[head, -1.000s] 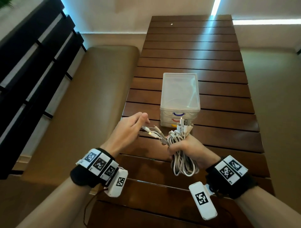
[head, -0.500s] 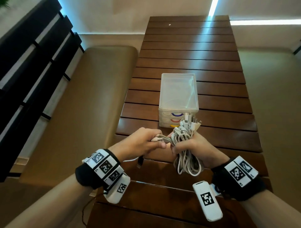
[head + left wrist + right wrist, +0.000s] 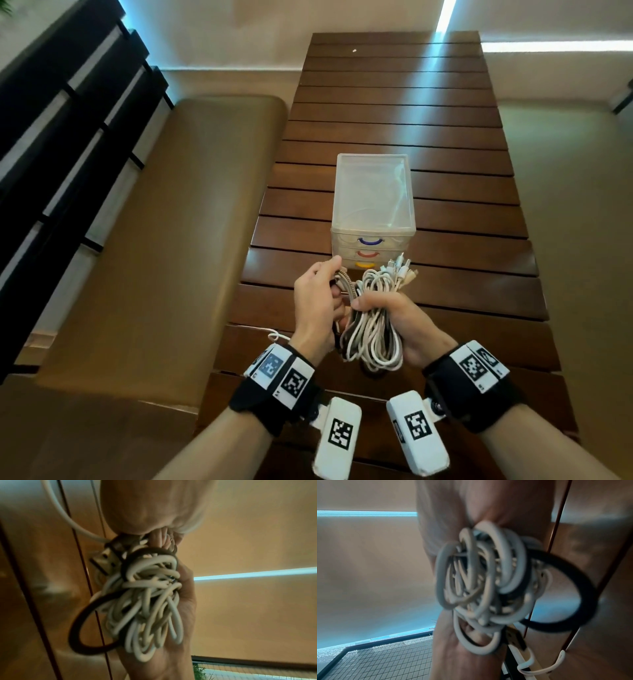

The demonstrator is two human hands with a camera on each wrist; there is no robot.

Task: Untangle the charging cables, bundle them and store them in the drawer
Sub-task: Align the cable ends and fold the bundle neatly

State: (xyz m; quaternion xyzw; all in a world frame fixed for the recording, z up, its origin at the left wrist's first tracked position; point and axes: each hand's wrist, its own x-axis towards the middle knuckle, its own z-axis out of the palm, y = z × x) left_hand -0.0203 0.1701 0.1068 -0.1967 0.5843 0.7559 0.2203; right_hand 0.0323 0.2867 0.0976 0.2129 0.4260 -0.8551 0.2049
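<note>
Right hand point(image 3: 394, 318) is clenched round a thick bundle of charging cables point(image 3: 373, 329), mostly white with a darker one among them, held above the near end of the slatted wooden table point(image 3: 394, 102). Loops of the bundle hang below the fist toward the wrist, and a spray of plug ends point(image 3: 399, 269) sticks up out of the top, just in front of the lowest drawer. From the right wrist view the loops point(image 3: 481, 577) crowd the picture, blurred, with one black loop point(image 3: 570, 593) swinging wider than the white ones.

Left hand point(image 3: 317, 301) sits just beside the right, touching the same bundle, its fingers curled round a braided cable point(image 3: 344, 279) at the bundle's left side. The left wrist view shows that black loop point(image 3: 80, 628) and a flat USB plug point(image 3: 104, 559) at the edge of the white coils. One thin white strand point(image 3: 274, 334) trails off leftward over the table edge.

Past the hands, a small translucent drawer unit point(image 3: 373, 192) stands on the table with its three drawers closed, handles purple point(image 3: 370, 241), red point(image 3: 368, 254) and yellow point(image 3: 364, 264) from top to bottom. A tan padded bench point(image 3: 154, 222) runs along the table's left side.
</note>
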